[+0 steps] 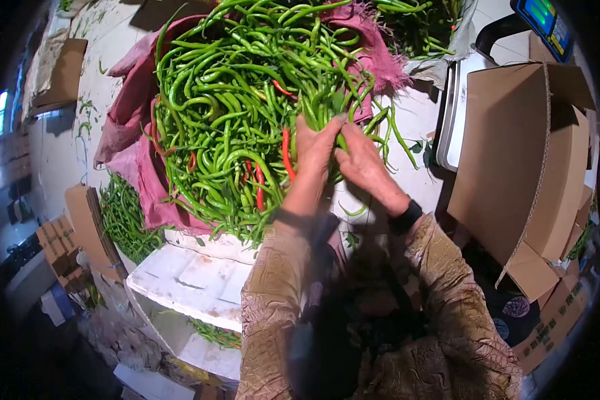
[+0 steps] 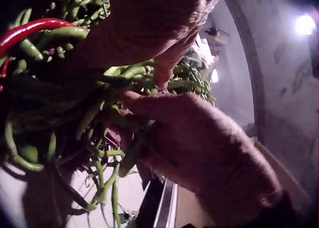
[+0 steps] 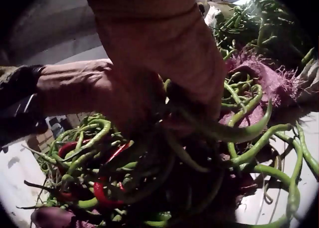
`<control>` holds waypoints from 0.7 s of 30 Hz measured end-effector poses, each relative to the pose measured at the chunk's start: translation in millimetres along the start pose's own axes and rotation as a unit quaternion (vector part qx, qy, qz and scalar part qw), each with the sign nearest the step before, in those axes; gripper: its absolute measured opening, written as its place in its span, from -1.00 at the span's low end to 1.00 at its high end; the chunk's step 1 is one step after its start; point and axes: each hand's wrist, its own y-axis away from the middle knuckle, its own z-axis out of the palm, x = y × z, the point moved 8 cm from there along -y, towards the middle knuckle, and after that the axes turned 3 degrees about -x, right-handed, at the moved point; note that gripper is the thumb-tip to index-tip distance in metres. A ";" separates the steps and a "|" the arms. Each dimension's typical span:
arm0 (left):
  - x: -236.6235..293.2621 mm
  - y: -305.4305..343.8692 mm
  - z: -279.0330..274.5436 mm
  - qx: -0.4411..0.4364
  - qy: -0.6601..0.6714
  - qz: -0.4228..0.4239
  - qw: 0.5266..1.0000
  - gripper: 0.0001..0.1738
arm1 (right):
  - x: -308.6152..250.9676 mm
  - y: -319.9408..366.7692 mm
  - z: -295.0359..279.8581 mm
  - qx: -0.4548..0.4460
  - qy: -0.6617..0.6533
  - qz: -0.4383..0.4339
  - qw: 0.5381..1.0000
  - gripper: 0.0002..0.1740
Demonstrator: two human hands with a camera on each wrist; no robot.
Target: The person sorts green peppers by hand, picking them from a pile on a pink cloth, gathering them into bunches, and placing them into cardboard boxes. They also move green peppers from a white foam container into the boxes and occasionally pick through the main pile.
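Observation:
Both hands meet over the right side of a large heap of long green chili peppers [image 1: 227, 100], with a few red chili peppers [image 1: 287, 155] among them. My left hand [image 1: 315, 143] grips a bundle of green chili peppers [image 1: 320, 107], thumb toward the other hand. Close against it, my right hand [image 1: 363, 163] curls round green chili peppers too; in the right wrist view a curved one [image 3: 239, 133] sticks out from under it. The left wrist view shows the right hand [image 2: 194, 138] with its fingertips among stems. The left hand's fingers are mostly hidden by peppers.
The heap lies on a pink woven sack [image 1: 130, 113]. A white foam box [image 1: 193, 280] stands at the near left, with more peppers beside it. On the right are an open cardboard box [image 1: 500, 153] and a scale with a lit display [image 1: 543, 20]. Loose peppers [image 1: 400, 137] lie right of the heap.

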 end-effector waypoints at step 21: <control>145.0 169.5 -31.2 -0.160 0.189 0.044 0.968 -0.33 | -165.5 123.6 -110.4 -0.129 -0.219 -0.070 0.965 -0.63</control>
